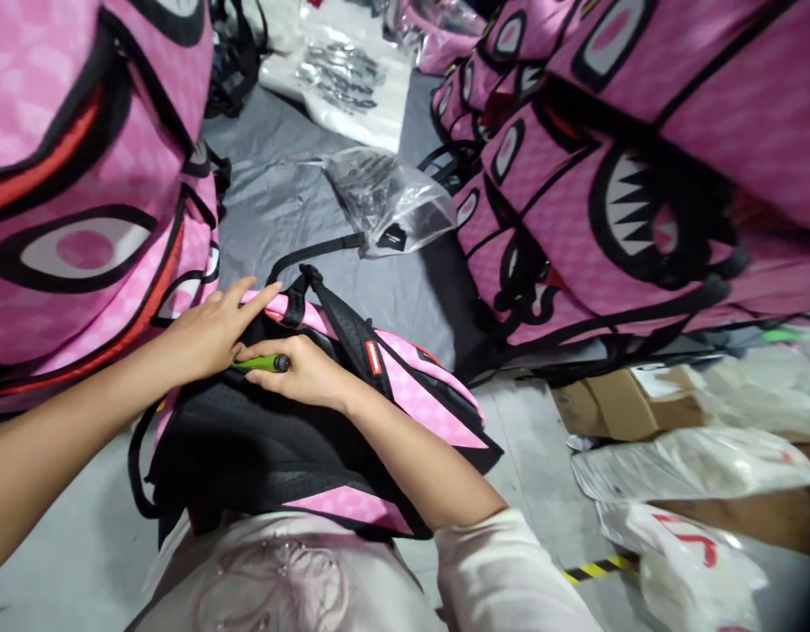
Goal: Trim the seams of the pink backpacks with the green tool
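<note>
A pink and black backpack (pixel 213 430) lies in front of my body, its black padded side facing up. My left hand (pixel 213 329) rests on its upper edge, with some fingers stretched out and spread over the pink trim; what its thumb touches is hard to make out. My right hand (pixel 305 373) is closed around a small green tool with a dark end (pixel 265 362), kept low against the black fabric. The tool's tip points at my left thumb and is partly hidden there. A black shoulder strap (pixel 352 333) with a red label runs beside my right hand.
Large pink backpacks with printed eyes stand at the left (pixel 82 246) and in a pile at the right (pixel 562 175). A clear plastic bag (pixel 391 202) lies on the grey-covered table (pixel 260 175). Cardboard (pixel 615 404) and white plastic bags (pixel 694 465) lie on the right-hand floor.
</note>
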### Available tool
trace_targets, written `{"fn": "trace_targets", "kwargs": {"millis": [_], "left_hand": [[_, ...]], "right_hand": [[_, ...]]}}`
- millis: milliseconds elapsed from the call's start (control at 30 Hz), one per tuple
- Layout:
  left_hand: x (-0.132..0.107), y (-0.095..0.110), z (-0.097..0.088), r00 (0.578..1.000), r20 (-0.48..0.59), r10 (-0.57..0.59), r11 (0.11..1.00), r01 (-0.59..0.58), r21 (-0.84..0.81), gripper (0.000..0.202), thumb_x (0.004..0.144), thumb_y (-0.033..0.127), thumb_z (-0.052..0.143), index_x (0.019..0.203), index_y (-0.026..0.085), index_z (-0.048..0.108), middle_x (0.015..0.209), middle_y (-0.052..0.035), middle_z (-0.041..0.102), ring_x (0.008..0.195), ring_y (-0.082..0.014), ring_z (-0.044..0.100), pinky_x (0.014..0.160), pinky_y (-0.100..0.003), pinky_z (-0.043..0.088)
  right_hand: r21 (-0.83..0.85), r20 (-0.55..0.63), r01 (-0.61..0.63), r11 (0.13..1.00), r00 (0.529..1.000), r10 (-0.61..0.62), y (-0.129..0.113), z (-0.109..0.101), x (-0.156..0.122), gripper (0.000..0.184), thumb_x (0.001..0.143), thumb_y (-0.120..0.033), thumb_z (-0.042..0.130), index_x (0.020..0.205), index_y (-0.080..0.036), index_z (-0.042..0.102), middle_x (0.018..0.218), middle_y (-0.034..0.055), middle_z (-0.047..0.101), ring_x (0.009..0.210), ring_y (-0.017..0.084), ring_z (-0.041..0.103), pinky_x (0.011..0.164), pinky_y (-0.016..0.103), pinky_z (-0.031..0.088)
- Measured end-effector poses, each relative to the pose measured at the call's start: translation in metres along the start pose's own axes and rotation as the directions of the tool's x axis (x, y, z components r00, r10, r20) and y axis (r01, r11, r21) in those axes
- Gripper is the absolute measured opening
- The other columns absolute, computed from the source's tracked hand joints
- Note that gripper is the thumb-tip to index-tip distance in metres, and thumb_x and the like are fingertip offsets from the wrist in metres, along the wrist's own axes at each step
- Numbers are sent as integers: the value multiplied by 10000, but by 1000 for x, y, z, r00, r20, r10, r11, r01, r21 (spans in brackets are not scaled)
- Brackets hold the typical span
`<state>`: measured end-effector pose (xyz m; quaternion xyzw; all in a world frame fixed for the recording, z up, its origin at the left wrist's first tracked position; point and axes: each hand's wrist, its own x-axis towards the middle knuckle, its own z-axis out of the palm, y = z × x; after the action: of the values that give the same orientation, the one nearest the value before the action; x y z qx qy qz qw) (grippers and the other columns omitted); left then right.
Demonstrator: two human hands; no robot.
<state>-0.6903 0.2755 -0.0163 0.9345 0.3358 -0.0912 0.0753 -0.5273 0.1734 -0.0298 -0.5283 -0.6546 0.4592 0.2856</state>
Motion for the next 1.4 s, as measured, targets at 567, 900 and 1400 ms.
{"fn": "trace_targets", "kwargs": {"millis": [567, 900, 1400], "left_hand": [[7, 1, 3, 1000, 5, -9, 1000, 9, -13, 927, 849, 109, 593, 1629, 309, 133, 1664, -173, 250, 1393, -428, 484, 980, -536, 570], [8, -3, 9, 999, -29, -20, 996, 17, -90, 1079, 814, 90, 664, 1618, 411, 20, 1682, -132, 231, 1486, -382, 385, 1025, -524, 555], [8, 10, -3, 989, 55, -135, 980, 141, -137, 1038, 779, 53, 704, 1618, 361, 176, 1690, -115, 232, 1436, -374, 444, 1096, -484, 483]], "right_hand": [[-451, -546, -640, 622, 749, 375, 80, -251, 6, 216, 951, -223, 589, 1096, -144, 728, 961, 123, 766, 789, 204, 724, 690, 276, 530], [-692, -516, -565, 449, 822, 239, 172, -218, 93, 272, 978, -191, 551, 1207, -88, 657, 1266, 195, 670, 1151, 244, 628, 929, 314, 454], [-531, -674, -594, 604, 729, 124, 140, -221, 54, 200, 902, -101, 509, 1021, -144, 665, 1080, 174, 720, 1033, 249, 648, 832, 298, 443]]}}
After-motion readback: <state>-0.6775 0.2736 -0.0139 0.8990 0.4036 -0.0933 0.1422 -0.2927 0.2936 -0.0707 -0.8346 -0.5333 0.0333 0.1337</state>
